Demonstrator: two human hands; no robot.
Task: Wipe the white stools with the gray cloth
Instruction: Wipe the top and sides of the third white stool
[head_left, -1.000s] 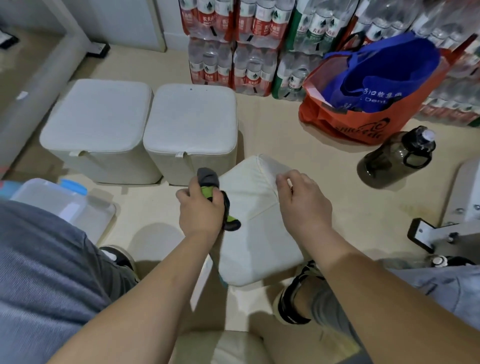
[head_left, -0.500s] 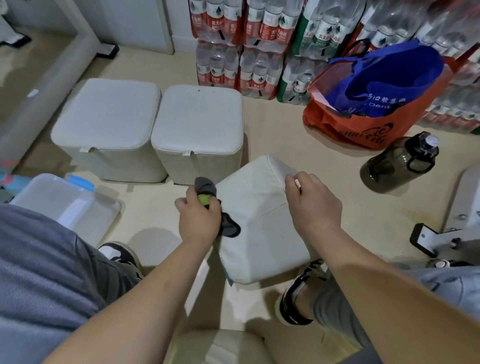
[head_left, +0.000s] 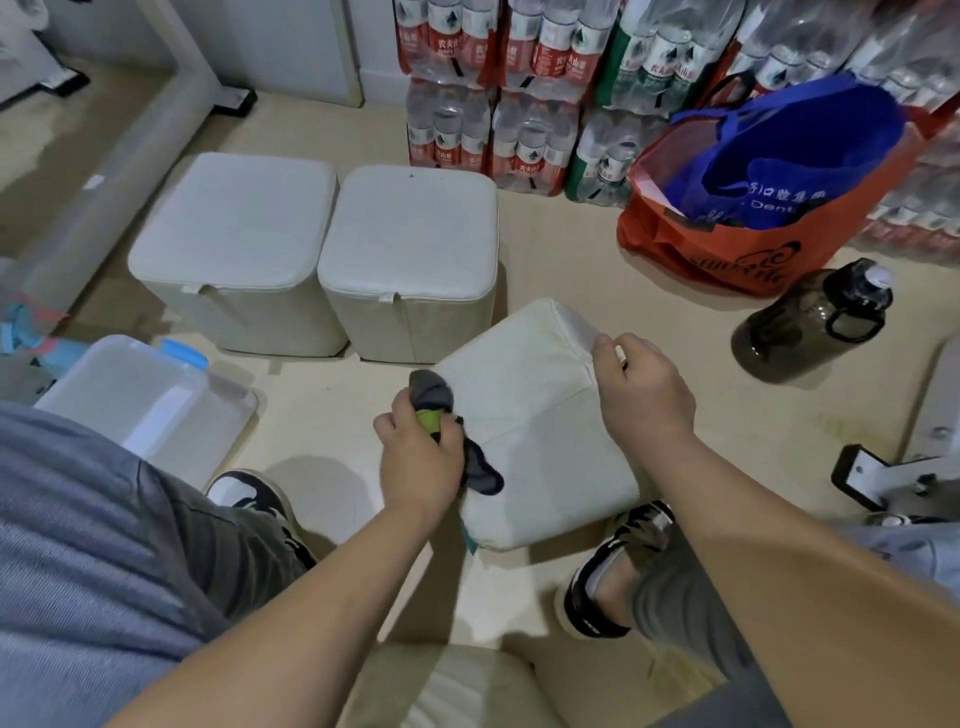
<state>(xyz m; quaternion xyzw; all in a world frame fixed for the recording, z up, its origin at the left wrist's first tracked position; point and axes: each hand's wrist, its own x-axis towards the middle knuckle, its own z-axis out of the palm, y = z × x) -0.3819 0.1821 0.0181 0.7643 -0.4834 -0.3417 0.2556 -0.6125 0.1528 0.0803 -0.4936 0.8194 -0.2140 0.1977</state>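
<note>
A white stool (head_left: 535, 431) lies tipped on its side between my feet. My left hand (head_left: 418, 457) grips the gray cloth (head_left: 434, 392), which has a green patch and a dark tail hanging against the stool's left side. My right hand (head_left: 641, 389) holds the stool's upper right edge, fingers curled over it. Two more white stools stand upright side by side behind: the left stool (head_left: 234, 228) and the middle stool (head_left: 410, 234).
Packs of bottled water (head_left: 519, 83) are stacked along the back wall. An orange bag (head_left: 737, 249) holding a blue bag sits at the right, with a dark jug (head_left: 810, 322) lying beside it. A clear plastic box (head_left: 135, 395) rests at the left. A metal bracket (head_left: 883, 467) is at the right.
The view has shifted slightly. Both hands stay on the tipped stool, the left hand with the cloth barely moved along its side.
</note>
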